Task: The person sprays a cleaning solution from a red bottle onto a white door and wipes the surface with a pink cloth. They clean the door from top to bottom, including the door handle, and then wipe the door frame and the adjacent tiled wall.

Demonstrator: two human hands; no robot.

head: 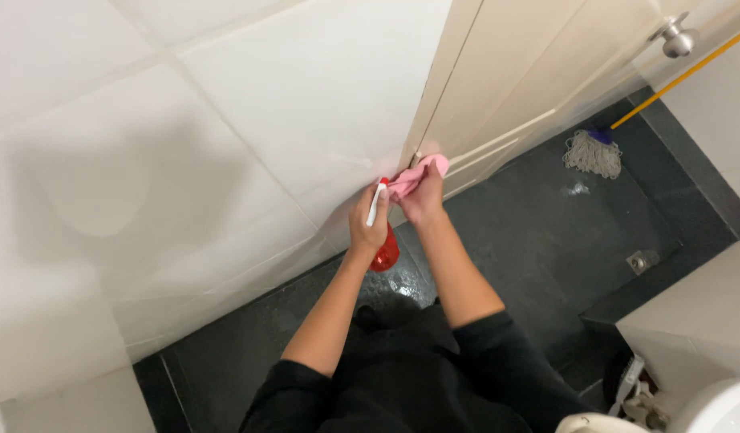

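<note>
Wall (225,120): we are facing its white tiles.
Door (530,72): standing just right of our hands.
Left hand (368,224): wrapping a red spray bottle (385,253).
Right hand (422,196): gripping a pink cloth (422,172) against the door's edge.

Person seen from above: black top with sleeves pushed up to the elbows, forearms bare; left hand (368,228) and right hand (423,200) ungloved.

Pink cloth (418,175); red spray bottle (385,253) with white trigger below it; dark grey floor (546,232); cream door (538,72); white wall tiles (185,144).
</note>
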